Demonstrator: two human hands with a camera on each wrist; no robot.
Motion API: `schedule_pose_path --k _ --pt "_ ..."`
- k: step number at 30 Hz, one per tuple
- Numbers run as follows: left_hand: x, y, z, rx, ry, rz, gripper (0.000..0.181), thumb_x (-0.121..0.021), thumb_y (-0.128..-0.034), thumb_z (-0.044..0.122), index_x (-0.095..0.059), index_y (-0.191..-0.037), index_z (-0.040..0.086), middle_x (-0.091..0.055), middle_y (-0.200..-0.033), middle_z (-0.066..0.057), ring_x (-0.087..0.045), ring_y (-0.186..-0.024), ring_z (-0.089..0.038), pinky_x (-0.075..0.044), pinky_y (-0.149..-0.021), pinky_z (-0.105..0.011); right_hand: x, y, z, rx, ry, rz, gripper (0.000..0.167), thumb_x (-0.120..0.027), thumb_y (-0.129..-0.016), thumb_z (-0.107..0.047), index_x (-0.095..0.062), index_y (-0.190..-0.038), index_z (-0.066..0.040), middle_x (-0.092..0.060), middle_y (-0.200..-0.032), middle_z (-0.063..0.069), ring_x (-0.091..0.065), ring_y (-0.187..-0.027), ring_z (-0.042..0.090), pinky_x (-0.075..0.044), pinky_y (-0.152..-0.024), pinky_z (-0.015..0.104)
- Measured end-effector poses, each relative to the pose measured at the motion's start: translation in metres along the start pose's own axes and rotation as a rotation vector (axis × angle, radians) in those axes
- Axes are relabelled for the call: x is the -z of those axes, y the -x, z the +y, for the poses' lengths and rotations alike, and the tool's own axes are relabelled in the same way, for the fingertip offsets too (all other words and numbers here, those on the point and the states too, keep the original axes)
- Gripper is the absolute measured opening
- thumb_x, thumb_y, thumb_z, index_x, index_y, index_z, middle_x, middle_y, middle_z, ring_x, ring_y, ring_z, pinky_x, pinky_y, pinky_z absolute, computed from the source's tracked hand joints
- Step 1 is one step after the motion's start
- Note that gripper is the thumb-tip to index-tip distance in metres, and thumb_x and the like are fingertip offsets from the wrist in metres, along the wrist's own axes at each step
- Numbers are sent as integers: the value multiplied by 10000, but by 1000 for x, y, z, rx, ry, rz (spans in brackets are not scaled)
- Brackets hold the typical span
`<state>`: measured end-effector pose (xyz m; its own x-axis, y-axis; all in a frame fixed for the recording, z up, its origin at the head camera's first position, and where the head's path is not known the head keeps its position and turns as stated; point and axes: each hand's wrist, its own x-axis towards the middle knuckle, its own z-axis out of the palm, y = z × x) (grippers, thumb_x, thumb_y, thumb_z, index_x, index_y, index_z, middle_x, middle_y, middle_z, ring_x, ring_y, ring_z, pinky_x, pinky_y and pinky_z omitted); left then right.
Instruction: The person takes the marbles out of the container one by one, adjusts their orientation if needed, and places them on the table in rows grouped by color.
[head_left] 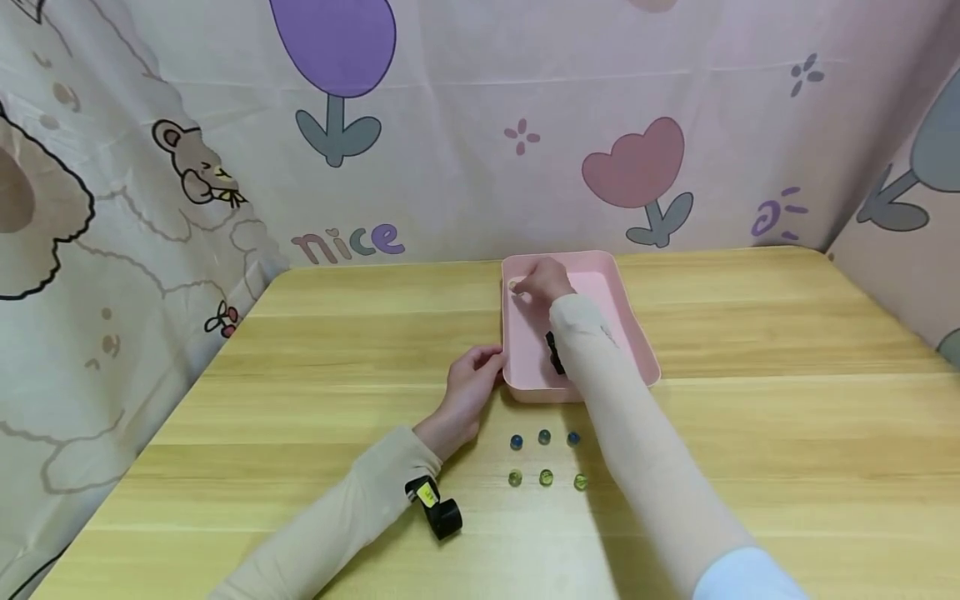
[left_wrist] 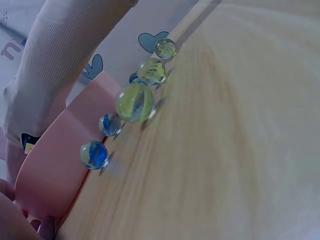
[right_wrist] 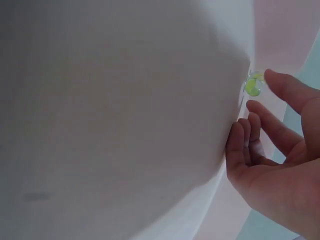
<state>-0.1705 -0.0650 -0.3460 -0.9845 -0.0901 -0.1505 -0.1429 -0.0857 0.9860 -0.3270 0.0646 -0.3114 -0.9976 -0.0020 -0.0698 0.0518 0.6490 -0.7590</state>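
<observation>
My right hand reaches into the pink tray, near its far left corner. A clear marble with a yellow-green swirl rests in the tray right by the thumb tip. Thumb and index finger stand apart around it, while the other fingers are bent against the tray floor. My left hand holds the tray's left side, its fingertips at the rim and wall. Outside the tray's near end sit two rows of glass marbles: blue ones closer to the tray, yellow-green ones closer to me.
The wooden table spreads out on both sides of the tray. A printed cloth hangs behind the table's back edge. A black wrist camera is strapped to the left sleeve.
</observation>
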Motion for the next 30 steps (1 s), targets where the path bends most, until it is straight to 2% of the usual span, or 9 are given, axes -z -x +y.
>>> schedule_pose_path --k 6,14,18,22,25,28,30 --pt "1 0 0 -10 8 -4 242 -573 -949 49 -612 -1152 -75 -592 -1084 -132 -579 -944 -180 -504 -873 -296 -3 -2 -2 -59 -5 -10 306 -760 -805 -121 -482 -694 -61 -392 -711 48 -413 -701 206 -380 -644 284" --pt "1 -2 -2 -21 9 -16 254 -580 -949 62 -612 -1165 -69 -594 -1099 -135 -582 -940 -177 -504 -869 -294 -1 -3 -4 -46 92 1 333 -754 -780 -87 -458 -627 -70 -345 -632 26 -377 -636 196 -348 -571 273" --pt "1 -2 -1 -14 9 -11 248 -581 -946 55 -616 -1157 -70 -595 -1092 -134 -580 -941 -180 -505 -865 -292 5 0 -5 -49 76 -14 227 -749 -807 -111 -555 -712 -44 -456 -721 51 -433 -709 202 -386 -624 272" --pt "0 -1 2 -19 3 -7 251 -585 -942 60 -616 -1156 -68 -592 -1090 -128 -579 -952 -180 -504 -875 -293 16 1 -4 22 54 1 159 -715 -846 -134 -637 -848 5 -578 -829 86 -492 -795 206 -441 -730 296" --pt "-1 -1 4 -23 0 -10 255 -586 -942 64 -615 -1158 -67 -589 -1080 -118 -576 -948 -177 -503 -872 -290 26 1 -4 80 -25 17 186 -701 -854 -122 -671 -885 60 -577 -742 61 -479 -724 169 -432 -683 281" --pt "0 -1 3 -15 -3 -10 254 -586 -943 62 -614 -1159 -70 -587 -1070 -110 -573 -937 -172 -503 -863 -282 35 2 -7 114 -118 3 197 -697 -862 -107 -686 -918 81 -575 -728 34 -441 -656 117 -391 -611 236" --pt "1 -2 2 -15 -7 -8 254 -585 -945 66 -613 -1158 -68 -589 -1071 -113 -574 -933 -172 -503 -860 -282 41 0 -11 136 -136 -4 196 -698 -865 -112 -696 -950 65 -620 -821 61 -452 -669 103 -389 -597 220"
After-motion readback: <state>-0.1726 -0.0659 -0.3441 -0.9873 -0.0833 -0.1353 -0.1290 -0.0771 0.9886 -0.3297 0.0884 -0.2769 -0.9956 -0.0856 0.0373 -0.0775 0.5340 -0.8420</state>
